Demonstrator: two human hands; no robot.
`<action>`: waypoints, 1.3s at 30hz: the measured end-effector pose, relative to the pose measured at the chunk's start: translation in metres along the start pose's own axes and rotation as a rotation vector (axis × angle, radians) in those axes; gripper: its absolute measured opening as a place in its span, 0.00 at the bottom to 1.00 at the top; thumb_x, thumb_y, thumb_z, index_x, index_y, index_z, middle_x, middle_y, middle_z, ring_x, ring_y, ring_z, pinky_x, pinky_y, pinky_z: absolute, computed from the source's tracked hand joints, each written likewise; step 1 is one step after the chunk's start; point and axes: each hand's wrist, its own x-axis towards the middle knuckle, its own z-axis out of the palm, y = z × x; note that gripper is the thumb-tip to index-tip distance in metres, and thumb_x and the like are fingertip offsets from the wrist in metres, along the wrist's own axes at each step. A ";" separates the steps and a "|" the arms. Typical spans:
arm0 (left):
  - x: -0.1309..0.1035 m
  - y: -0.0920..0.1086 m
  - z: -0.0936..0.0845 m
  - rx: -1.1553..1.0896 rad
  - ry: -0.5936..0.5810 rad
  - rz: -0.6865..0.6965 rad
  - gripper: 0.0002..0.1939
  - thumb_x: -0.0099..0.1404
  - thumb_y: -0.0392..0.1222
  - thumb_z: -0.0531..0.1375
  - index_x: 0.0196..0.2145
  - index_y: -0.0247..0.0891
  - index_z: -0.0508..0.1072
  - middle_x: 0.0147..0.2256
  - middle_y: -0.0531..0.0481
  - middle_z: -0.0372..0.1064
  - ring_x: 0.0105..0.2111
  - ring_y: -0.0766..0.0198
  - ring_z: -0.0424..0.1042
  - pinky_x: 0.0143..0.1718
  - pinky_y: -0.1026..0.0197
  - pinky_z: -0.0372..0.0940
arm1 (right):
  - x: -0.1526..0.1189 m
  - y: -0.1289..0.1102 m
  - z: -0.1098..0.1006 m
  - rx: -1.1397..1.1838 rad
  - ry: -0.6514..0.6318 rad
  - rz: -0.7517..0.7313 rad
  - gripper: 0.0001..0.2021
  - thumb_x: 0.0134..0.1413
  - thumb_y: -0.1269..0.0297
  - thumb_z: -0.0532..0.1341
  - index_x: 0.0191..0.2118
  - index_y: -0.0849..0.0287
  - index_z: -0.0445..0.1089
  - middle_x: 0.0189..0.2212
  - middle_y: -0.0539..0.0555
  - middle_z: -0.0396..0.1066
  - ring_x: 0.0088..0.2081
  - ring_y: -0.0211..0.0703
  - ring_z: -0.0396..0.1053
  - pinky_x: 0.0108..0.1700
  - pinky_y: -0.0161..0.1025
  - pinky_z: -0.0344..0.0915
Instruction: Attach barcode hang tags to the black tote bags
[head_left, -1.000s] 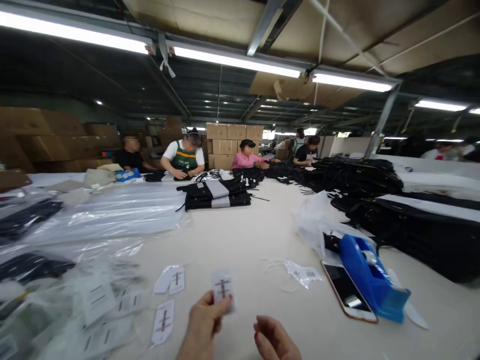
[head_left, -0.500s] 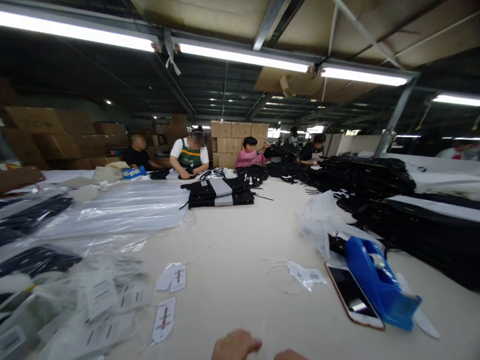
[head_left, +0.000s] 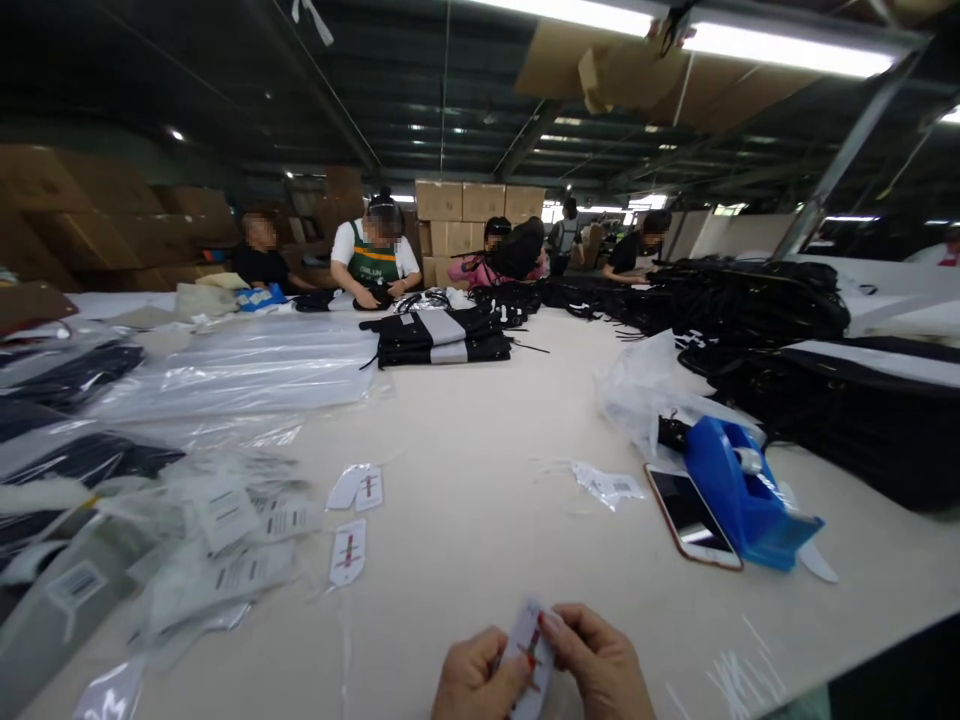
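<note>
Both hands, left hand [head_left: 472,680] and right hand [head_left: 600,665], have their fingers clamped on a small hang tag [head_left: 529,655] above the desk's [head_left: 480,450] near edge; a loose pinch could drop it among the scattered tags [head_left: 349,552]; the phone [head_left: 691,515] lies toward the right edge.

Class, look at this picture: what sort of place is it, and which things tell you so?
Probably a garment packing workshop: folded black garments stacked on a long table, clear plastic bags, cardboard boxes behind, and both hands holding a hang tag.
</note>
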 end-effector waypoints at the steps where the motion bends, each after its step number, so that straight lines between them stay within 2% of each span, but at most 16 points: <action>1: -0.001 0.001 0.001 -0.002 0.010 -0.010 0.30 0.39 0.67 0.61 0.22 0.33 0.67 0.15 0.57 0.55 0.15 0.74 0.51 0.18 0.68 0.45 | -0.001 0.003 0.000 0.002 -0.004 0.020 0.17 0.28 0.52 0.70 0.18 0.63 0.70 0.13 0.47 0.63 0.19 0.32 0.55 0.23 0.30 0.54; 5: -0.002 0.003 -0.001 -0.020 0.035 -0.021 0.28 0.41 0.65 0.61 0.21 0.33 0.67 0.15 0.56 0.57 0.15 0.73 0.52 0.17 0.69 0.45 | -0.005 0.024 -0.003 0.027 -0.045 0.085 0.19 0.29 0.51 0.69 0.17 0.63 0.67 0.12 0.47 0.61 0.18 0.32 0.55 0.22 0.30 0.52; 9: 0.000 0.001 -0.003 0.017 0.011 -0.029 0.25 0.43 0.62 0.62 0.21 0.34 0.66 0.14 0.55 0.59 0.14 0.73 0.54 0.16 0.69 0.46 | -0.009 0.040 -0.008 0.026 -0.053 0.131 0.21 0.29 0.48 0.68 0.19 0.64 0.69 0.13 0.47 0.60 0.18 0.33 0.55 0.22 0.31 0.51; 12: 0.001 0.002 -0.001 0.001 -0.014 0.021 0.25 0.42 0.58 0.64 0.29 0.33 0.69 0.21 0.53 0.65 0.15 0.73 0.56 0.16 0.69 0.49 | -0.010 0.037 -0.011 -0.014 -0.038 0.107 0.20 0.30 0.49 0.68 0.20 0.64 0.69 0.14 0.47 0.59 0.19 0.33 0.54 0.22 0.30 0.50; 14: 0.000 0.003 0.000 -0.050 -0.009 0.042 0.25 0.41 0.55 0.66 0.31 0.33 0.71 0.22 0.53 0.67 0.17 0.72 0.58 0.18 0.69 0.52 | -0.011 0.030 -0.011 -0.042 -0.038 0.075 0.20 0.31 0.49 0.67 0.19 0.64 0.69 0.14 0.47 0.60 0.19 0.32 0.54 0.22 0.30 0.50; 18: -0.002 0.003 -0.001 -0.126 0.008 -0.003 0.24 0.39 0.57 0.66 0.22 0.31 0.71 0.16 0.53 0.63 0.15 0.72 0.56 0.17 0.69 0.49 | -0.012 0.015 -0.011 -0.091 -0.106 0.043 0.20 0.34 0.48 0.66 0.20 0.63 0.69 0.14 0.47 0.60 0.19 0.33 0.54 0.22 0.30 0.50; 21: -0.001 0.002 -0.004 -0.077 0.021 -0.007 0.24 0.38 0.59 0.65 0.21 0.32 0.71 0.13 0.56 0.59 0.12 0.75 0.51 0.14 0.69 0.43 | -0.011 0.002 -0.012 -0.154 -0.109 -0.036 0.17 0.36 0.49 0.65 0.22 0.61 0.71 0.16 0.48 0.62 0.21 0.34 0.55 0.24 0.31 0.52; 23: 0.001 0.002 -0.005 -0.043 0.027 -0.016 0.25 0.36 0.60 0.66 0.19 0.33 0.69 0.11 0.58 0.56 0.11 0.75 0.49 0.13 0.69 0.41 | -0.008 -0.005 -0.013 -0.179 -0.095 -0.068 0.15 0.37 0.52 0.66 0.20 0.60 0.71 0.16 0.47 0.61 0.21 0.34 0.54 0.25 0.31 0.53; 26: 0.001 0.007 -0.011 -0.013 -0.007 -0.040 0.24 0.37 0.60 0.65 0.17 0.34 0.66 0.12 0.56 0.60 0.10 0.76 0.48 0.12 0.68 0.40 | -0.003 -0.011 -0.016 -0.139 -0.076 -0.024 0.14 0.36 0.54 0.66 0.18 0.61 0.69 0.14 0.45 0.57 0.20 0.32 0.51 0.25 0.31 0.52; 29: -0.001 0.011 -0.020 0.047 -0.023 -0.060 0.21 0.43 0.56 0.64 0.19 0.33 0.66 0.17 0.52 0.67 0.09 0.78 0.48 0.11 0.68 0.40 | 0.001 -0.011 -0.020 -0.116 -0.058 0.023 0.14 0.34 0.54 0.67 0.17 0.61 0.69 0.14 0.45 0.56 0.19 0.31 0.48 0.23 0.31 0.49; 33: 0.001 0.011 -0.030 0.108 0.028 -0.074 0.21 0.42 0.55 0.64 0.17 0.34 0.64 0.15 0.52 0.66 0.09 0.78 0.48 0.11 0.69 0.40 | 0.005 -0.003 -0.020 -0.126 -0.071 0.047 0.16 0.34 0.53 0.67 0.18 0.62 0.68 0.14 0.45 0.55 0.19 0.30 0.46 0.21 0.31 0.44; 36: 0.003 0.006 -0.027 0.073 0.058 -0.067 0.21 0.41 0.55 0.64 0.16 0.35 0.61 0.13 0.52 0.65 0.08 0.77 0.49 0.11 0.69 0.39 | 0.005 0.006 -0.016 -0.099 -0.079 0.073 0.18 0.35 0.51 0.67 0.21 0.64 0.69 0.14 0.45 0.56 0.18 0.29 0.47 0.21 0.30 0.41; 39: 0.004 0.003 -0.018 -0.014 0.025 -0.069 0.21 0.43 0.55 0.63 0.17 0.35 0.62 0.08 0.56 0.60 0.08 0.76 0.51 0.12 0.70 0.40 | 0.004 0.015 -0.013 -0.020 -0.053 0.099 0.18 0.33 0.52 0.68 0.22 0.64 0.69 0.13 0.45 0.56 0.17 0.27 0.46 0.20 0.29 0.39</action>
